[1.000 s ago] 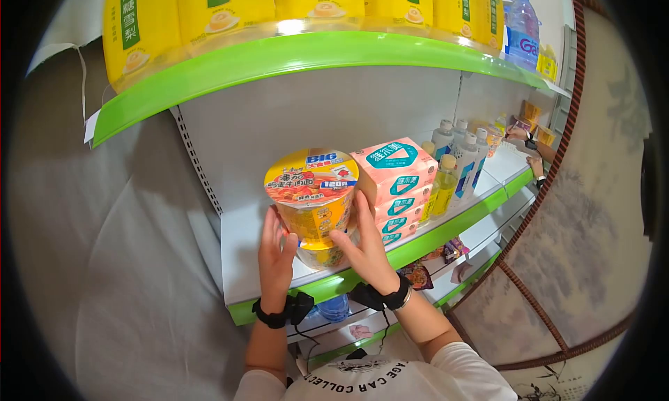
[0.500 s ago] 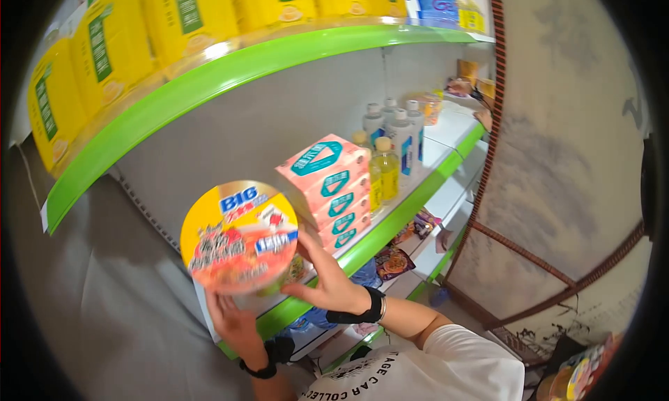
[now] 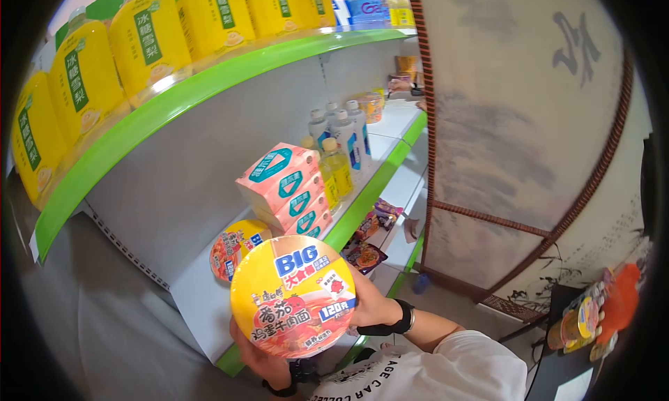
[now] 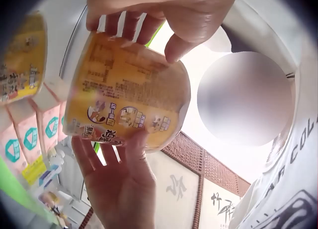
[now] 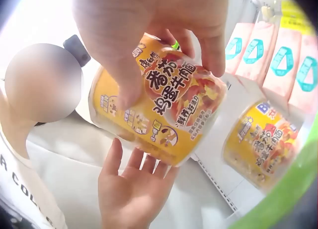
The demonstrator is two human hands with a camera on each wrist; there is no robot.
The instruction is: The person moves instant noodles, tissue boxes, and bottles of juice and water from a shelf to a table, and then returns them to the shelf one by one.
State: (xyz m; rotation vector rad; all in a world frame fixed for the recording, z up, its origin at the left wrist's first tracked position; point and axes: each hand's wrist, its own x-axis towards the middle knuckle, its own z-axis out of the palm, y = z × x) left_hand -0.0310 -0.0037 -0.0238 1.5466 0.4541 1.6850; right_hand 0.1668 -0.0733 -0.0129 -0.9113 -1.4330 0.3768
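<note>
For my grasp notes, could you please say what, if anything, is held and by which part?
A noodle cup, by its side wall, between the left hand and right hand.

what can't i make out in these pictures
Held noodle cup, head view: its sides, mostly hidden behind its own lid.
Left hand, head view: fingers partly hidden by that cup.
Shelf cup, left wrist view: cut off by the left edge.
Fine print on the held cup, left wrist view: too small and blurred.

A shop, or a room fitted like one: white display shelving point(image 3: 198, 296) with green edge strips point(image 3: 223, 72) holds a row of yellow pear-drink bottles point(image 3: 150, 42), stacked pink tissue packs point(image 3: 289, 188) and smaller capped bottles point(image 3: 343, 132).
</note>
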